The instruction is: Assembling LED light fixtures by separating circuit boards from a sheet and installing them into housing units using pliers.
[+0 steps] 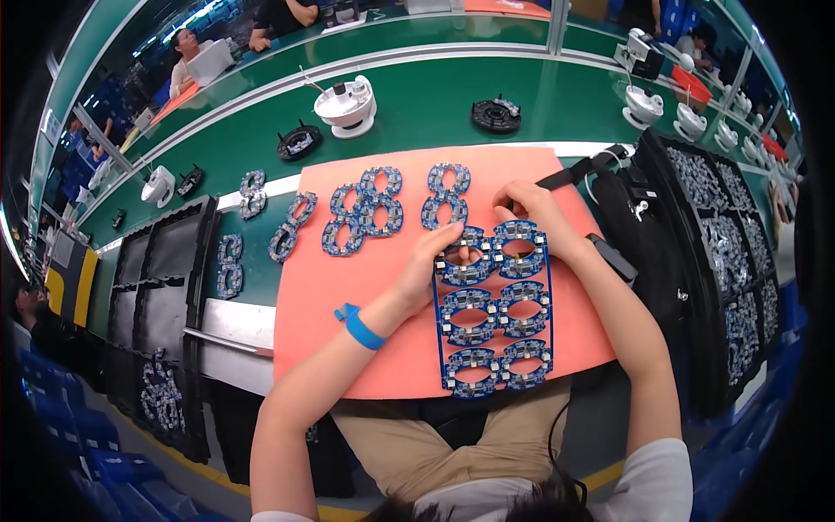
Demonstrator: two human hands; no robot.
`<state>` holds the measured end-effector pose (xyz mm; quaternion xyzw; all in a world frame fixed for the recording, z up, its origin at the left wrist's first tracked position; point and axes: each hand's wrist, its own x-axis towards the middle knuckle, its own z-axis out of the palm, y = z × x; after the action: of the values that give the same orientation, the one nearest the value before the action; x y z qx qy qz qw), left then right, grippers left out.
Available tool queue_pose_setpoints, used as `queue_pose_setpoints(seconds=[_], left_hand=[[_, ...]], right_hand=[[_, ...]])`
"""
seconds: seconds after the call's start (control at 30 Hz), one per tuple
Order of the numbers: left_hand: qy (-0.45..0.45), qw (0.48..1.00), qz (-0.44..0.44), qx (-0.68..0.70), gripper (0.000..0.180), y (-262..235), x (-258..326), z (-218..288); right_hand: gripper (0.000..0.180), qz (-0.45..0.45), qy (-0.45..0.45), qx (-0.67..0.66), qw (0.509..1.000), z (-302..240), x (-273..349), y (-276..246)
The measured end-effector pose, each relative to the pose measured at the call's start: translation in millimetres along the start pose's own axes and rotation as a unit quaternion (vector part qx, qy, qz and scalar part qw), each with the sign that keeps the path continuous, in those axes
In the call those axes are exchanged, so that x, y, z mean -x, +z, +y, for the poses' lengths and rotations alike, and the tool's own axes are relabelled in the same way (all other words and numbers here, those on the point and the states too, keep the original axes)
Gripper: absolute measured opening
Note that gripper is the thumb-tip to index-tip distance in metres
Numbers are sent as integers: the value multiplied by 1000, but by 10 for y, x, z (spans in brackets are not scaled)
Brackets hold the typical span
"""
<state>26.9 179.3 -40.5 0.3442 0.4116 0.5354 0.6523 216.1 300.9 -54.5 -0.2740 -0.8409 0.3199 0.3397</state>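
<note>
A panel of joined blue circuit boards (497, 307), with oval openings and blue side rails, stands over the right half of the salmon-coloured mat (383, 348). My left hand (426, 265) grips its upper left edge, fingertips showing through an opening. At the panel's top right is my right hand (532, 207), its fingers curled in; whatever they hold is hidden. Just beyond the panel lies a separate figure-eight circuit board (446, 197). Further left on the mat, two more boards (379, 202) overlap, and another board (292, 230) lies across the mat's left edge.
Loose boards (230, 265) lie left of the mat. A black compartment tray (165, 248) stands at the left, boards piled in its near part. Another black tray (729, 252), full of boards, is at the right beside a black bag (628, 209). White housings (346, 109) and black round bases (496, 114) stand on the green belt.
</note>
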Motion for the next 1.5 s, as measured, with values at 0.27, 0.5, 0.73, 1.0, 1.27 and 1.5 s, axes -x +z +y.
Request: queue_pose_setpoints(seconds=[0.27,0.5,0.73,1.0,1.27,1.5], left_hand=[[-22,1000,-8,-11,28,-17,11,1],[-51,993,67,-85,28,-230,3,193],[27,982,146,-116,21,-544,271,708],[127,916,350,-148,19,-916,1047,884],[184,708,513,-449,15,-609,1425,739],[180,502,459,-711,26,-276,1321,570]], right_hand=[[19,-74,11,11,997,67,39,-65],[79,-274,-6,50,960,3,189,-491],[79,-211,42,104,971,-8,237,-550],[83,-162,64,241,955,166,320,-643],[88,-162,92,276,943,24,306,-648],[43,-53,-11,356,933,157,292,-546]])
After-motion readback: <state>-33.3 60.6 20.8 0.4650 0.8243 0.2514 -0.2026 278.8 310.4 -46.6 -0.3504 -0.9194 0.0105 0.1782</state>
